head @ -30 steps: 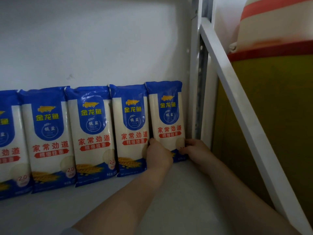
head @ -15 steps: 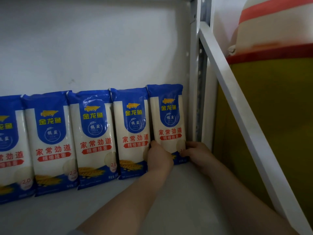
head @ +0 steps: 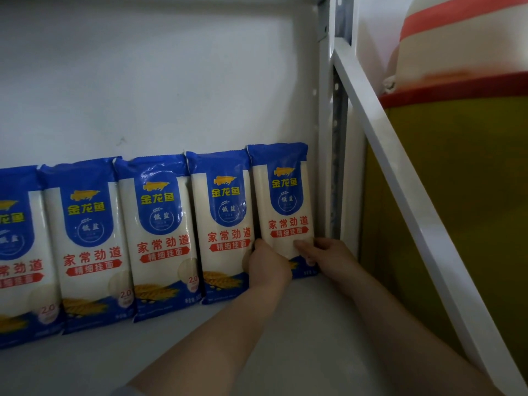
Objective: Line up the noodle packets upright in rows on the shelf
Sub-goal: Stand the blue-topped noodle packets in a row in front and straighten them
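Several blue-and-white noodle packets stand upright in a row against the white back wall of the shelf [head: 285,352]. The rightmost packet [head: 281,195] stands next to the shelf's right upright. My left hand [head: 267,265] grips its lower left edge, between it and the neighbouring packet [head: 224,224]. My right hand [head: 328,257] holds its lower right edge, thumb across the front. Both hands hide the packet's bottom. Further left stand more packets [head: 158,232], the leftmost cut off by the frame edge.
A white metal upright [head: 325,124] and a slanted white bar [head: 400,172] bound the shelf on the right. Beyond the bar sits a large yellow sack with a red band [head: 457,195]. Bare shelf floor lies in front of the row.
The view has shifted slightly, so the row sits lower in frame. My right thumb has slid further onto the front of the rightmost packet. Both hands stay on it.
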Tool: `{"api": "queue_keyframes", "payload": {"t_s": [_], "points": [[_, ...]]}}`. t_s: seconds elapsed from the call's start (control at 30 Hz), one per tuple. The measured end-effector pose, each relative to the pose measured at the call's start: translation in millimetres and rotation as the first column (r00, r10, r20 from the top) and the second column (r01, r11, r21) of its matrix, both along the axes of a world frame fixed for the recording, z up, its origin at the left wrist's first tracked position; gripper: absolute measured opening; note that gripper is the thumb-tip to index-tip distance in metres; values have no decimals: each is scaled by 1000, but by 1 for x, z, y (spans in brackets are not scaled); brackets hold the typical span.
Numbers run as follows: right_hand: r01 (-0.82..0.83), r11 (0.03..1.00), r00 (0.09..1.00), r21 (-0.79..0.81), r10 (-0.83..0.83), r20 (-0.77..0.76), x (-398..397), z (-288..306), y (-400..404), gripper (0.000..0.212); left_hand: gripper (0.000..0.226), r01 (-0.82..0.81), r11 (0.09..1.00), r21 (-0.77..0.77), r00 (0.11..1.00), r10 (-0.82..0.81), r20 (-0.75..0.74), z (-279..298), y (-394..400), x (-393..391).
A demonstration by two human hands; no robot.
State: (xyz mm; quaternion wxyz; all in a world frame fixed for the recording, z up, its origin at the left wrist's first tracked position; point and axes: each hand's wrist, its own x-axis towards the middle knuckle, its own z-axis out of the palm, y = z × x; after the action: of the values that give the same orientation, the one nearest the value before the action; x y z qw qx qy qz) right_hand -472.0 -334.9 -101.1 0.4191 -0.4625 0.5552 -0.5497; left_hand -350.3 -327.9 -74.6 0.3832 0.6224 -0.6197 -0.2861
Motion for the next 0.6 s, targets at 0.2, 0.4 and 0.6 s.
{"api": "queue_keyframes", "payload": {"t_s": [0.2,0.4,0.6], "points": [[-32,998,999,53,30,32,-5,0,2,38,32,2,1000,3,999,-2,42,-2,-2,1],[-32,998,1000,59,31,3,-5,0,1,46,31,24,999,45,975,-34,220,-1,-2,3],[10,996,970,92,12,-242,-4,12,6,48,38,1,997,77,958,-23,287,3,-3,0]]}}
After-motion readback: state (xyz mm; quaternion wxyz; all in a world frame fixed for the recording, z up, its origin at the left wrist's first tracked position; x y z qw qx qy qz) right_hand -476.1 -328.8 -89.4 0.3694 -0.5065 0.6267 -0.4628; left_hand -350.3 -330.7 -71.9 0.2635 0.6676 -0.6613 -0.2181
